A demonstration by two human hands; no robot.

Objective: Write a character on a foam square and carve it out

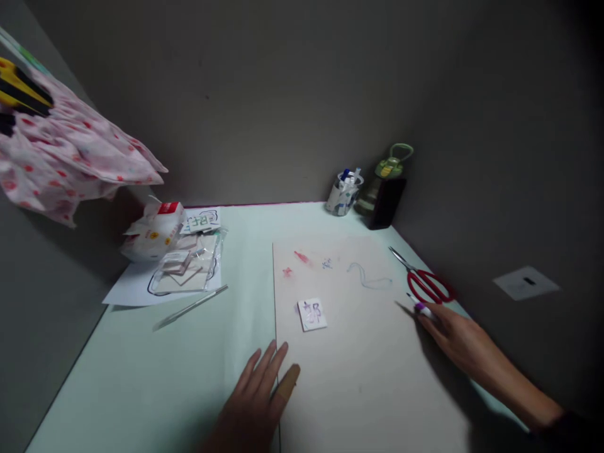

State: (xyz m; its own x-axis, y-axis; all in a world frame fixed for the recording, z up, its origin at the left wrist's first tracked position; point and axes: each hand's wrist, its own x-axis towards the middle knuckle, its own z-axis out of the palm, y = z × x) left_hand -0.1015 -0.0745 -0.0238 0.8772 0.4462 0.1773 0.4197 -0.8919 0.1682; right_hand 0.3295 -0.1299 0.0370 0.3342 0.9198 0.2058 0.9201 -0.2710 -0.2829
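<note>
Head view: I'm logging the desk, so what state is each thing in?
Scissors: shut, lying flat.
Marker: under right hand fingertips, cap cannot tell.
Left hand: flat on board, holding nothing.
Card: written on, lying flat.
Bottle: upright, lid on.
Pen: lying untouched.

Bare left hand (257, 393), plaster on one finger, bare right hand (455, 340), dark sleeve edge
</note>
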